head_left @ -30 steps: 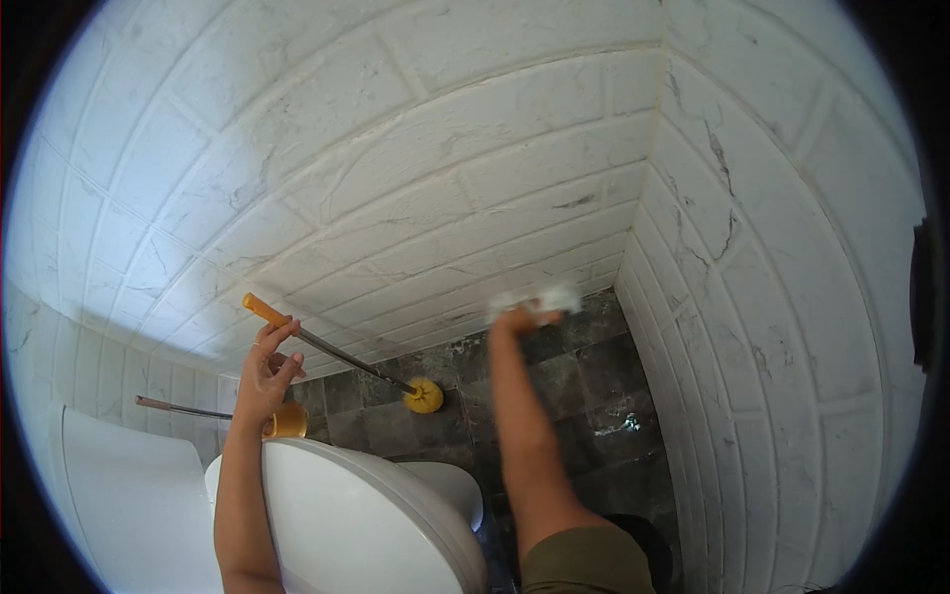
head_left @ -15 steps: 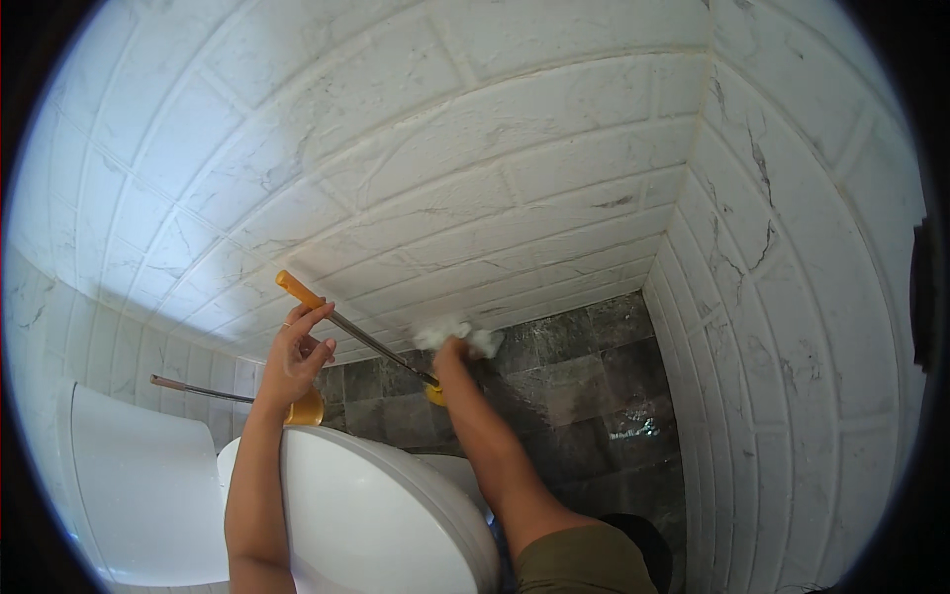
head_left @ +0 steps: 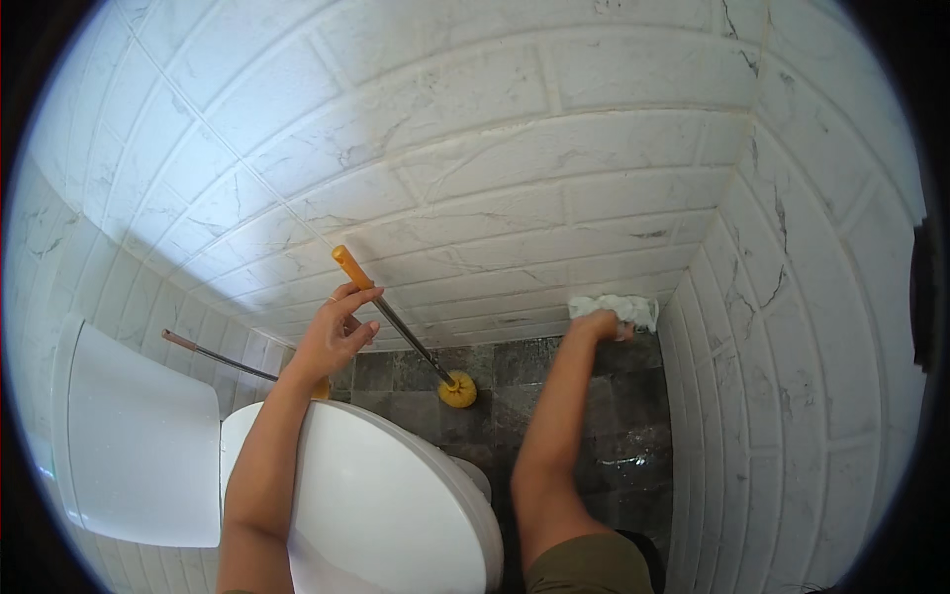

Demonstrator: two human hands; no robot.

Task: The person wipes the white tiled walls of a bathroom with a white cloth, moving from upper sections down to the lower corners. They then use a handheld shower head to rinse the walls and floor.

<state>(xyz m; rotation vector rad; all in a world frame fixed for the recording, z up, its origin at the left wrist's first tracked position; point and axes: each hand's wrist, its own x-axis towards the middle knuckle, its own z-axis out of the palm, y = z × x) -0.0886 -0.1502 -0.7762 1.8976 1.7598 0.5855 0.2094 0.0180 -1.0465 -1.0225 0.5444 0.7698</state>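
Note:
Low down by the foot of the far wall, my right hand point(head_left: 598, 325) is closed on a white crumpled cloth point(head_left: 614, 308) and presses it to the tiles just above the floor, near the corner. My left hand point(head_left: 341, 332) hangs above the toilet with its fingers apart. Its fingertips lie against the orange grip of a toilet brush point(head_left: 411, 339), without a visible wrap around it. The brush leans toward the wall, and its round yellow head point(head_left: 457, 389) rests on the dark floor.
The white toilet point(head_left: 396, 495) with its lid down stands beneath my left forearm, its tank point(head_left: 143, 445) at the left. A second metal rod with a brown end point(head_left: 228, 360) sticks out behind it. Wet shine shows on the dark tiled floor point(head_left: 623, 457). White tiled walls point(head_left: 762, 396) close in.
My right hand has carried the white cloth rightward along the wall's foot to near the corner. The view has shifted; my left hand keeps its place by the brush grip.

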